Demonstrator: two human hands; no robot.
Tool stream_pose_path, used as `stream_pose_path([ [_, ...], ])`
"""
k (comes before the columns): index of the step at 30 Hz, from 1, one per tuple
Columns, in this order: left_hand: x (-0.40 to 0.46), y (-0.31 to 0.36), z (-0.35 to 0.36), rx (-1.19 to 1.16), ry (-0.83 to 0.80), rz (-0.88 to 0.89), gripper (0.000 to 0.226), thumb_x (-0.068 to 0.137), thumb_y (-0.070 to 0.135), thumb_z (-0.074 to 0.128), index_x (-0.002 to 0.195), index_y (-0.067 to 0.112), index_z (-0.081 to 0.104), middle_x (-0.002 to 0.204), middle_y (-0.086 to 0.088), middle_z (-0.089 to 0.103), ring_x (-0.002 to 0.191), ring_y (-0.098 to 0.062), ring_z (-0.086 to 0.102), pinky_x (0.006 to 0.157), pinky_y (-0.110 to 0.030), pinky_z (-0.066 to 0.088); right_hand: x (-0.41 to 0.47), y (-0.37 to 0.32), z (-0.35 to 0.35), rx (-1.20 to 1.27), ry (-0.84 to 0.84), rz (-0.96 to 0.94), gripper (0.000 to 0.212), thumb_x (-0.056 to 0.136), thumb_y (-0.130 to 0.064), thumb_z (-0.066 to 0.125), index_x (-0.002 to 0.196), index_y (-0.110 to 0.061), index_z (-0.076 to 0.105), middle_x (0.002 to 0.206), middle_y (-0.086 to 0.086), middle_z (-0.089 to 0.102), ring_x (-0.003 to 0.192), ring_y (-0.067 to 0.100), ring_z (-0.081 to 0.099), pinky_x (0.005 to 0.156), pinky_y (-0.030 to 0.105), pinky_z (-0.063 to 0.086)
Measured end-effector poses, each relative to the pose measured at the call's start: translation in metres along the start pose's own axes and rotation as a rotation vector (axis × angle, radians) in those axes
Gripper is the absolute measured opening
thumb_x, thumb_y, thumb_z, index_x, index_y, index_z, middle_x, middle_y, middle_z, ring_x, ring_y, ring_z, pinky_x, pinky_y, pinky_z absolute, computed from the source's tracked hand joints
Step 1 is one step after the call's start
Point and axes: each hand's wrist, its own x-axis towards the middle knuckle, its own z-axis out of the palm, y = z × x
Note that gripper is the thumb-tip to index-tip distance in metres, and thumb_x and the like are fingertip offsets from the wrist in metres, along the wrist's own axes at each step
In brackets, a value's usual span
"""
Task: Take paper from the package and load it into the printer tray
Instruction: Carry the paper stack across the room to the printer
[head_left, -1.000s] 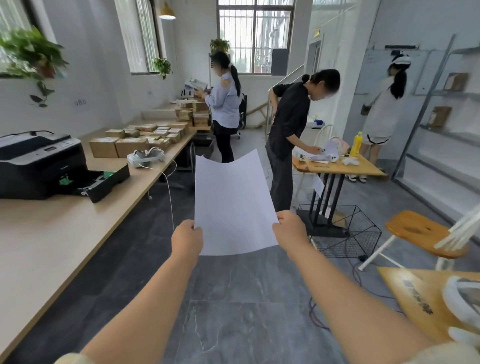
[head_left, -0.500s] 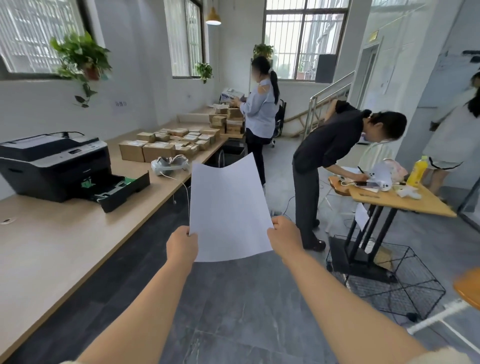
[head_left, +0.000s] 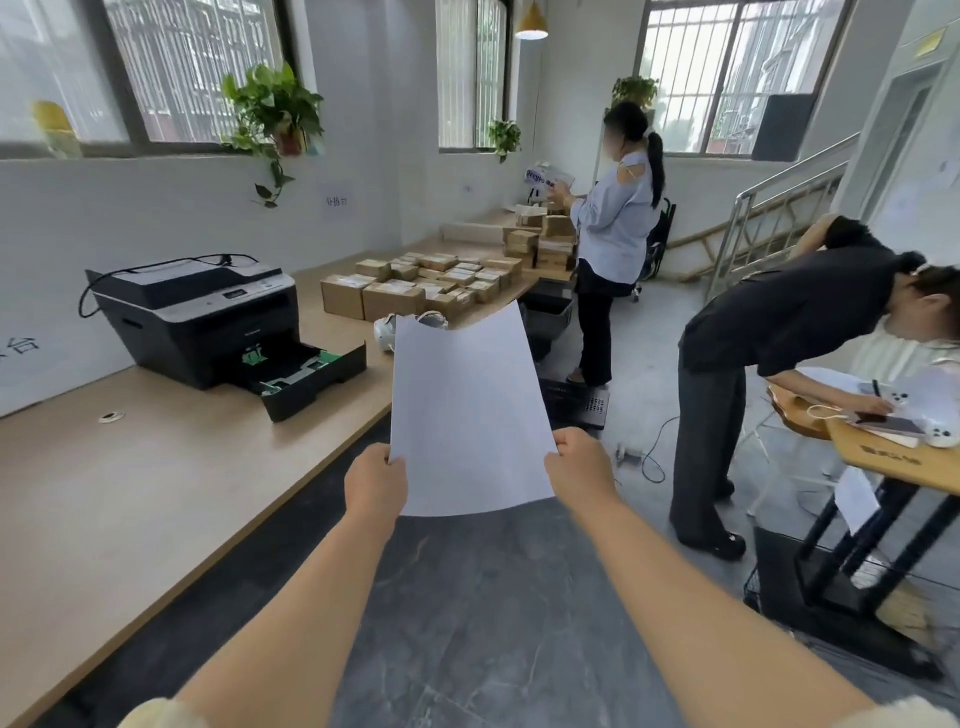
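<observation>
I hold white paper upright in front of me over the dark floor. My left hand grips its lower left edge and my right hand grips its lower right edge. To the left, a black printer stands on the long wooden table. Its paper tray is pulled out toward the table's front edge, with green guides showing inside. The paper is to the right of the tray, off the table. No paper package is in view.
Several cardboard boxes and a white headset lie on the table beyond the printer. One person stands at the table's far end. Another bends over a small wooden desk on the right. Cables trail on the floor.
My view has turned left, so the printer and tray now sit nearer the middle. Both hands keep the same grip on the paper. The person at the small desk has bent lower.
</observation>
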Motion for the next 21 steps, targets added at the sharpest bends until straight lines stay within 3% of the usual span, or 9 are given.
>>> stream_pose_path([
  [5, 0.061, 0.009, 0.008, -0.021, 0.04, 0.022, 0.02, 0.096, 0.01, 0.039, 0.096, 0.004, 0.058, 0.084, -0.007, 0.056, 0.06, -0.012, 0.045, 0.047, -0.023, 0.031, 0.061, -0.01, 0.029, 0.021, -0.033, -0.032, 0.028, 0.08, 0.001, 0.042, 0.099, -0.009, 0.061, 0.097, 0.006, 0.067, 0.083, 0.023, 0.057, 0.053, 0.022, 0.038],
  [10, 0.134, 0.015, 0.016, -0.071, 0.076, -0.008, 0.025, 0.096, 0.009, 0.039, 0.106, 0.003, 0.061, 0.093, -0.009, 0.061, 0.068, -0.017, 0.051, 0.049, -0.023, 0.033, 0.134, -0.029, 0.063, 0.017, -0.083, -0.06, 0.028, 0.081, 0.0, 0.041, 0.099, -0.009, 0.06, 0.098, 0.006, 0.067, 0.078, 0.02, 0.055, 0.051, 0.023, 0.036],
  [16, 0.226, 0.026, 0.012, -0.058, 0.112, -0.01, 0.023, 0.095, 0.011, 0.041, 0.103, 0.008, 0.063, 0.095, -0.009, 0.064, 0.084, -0.027, 0.057, 0.067, -0.033, 0.047, 0.207, -0.057, 0.105, 0.063, -0.119, -0.057, 0.026, 0.082, -0.001, 0.04, 0.097, -0.01, 0.06, 0.095, 0.006, 0.065, 0.075, 0.018, 0.053, 0.05, 0.023, 0.034],
  [21, 0.28, 0.037, 0.017, -0.072, 0.138, -0.009, 0.024, 0.095, 0.011, 0.042, 0.106, 0.005, 0.062, 0.091, -0.006, 0.058, 0.08, -0.023, 0.051, 0.061, -0.028, 0.038, 0.255, -0.075, 0.125, 0.074, -0.112, -0.063, 0.026, 0.081, 0.002, 0.039, 0.095, -0.004, 0.059, 0.092, 0.008, 0.063, 0.071, 0.016, 0.051, 0.05, 0.024, 0.036],
])
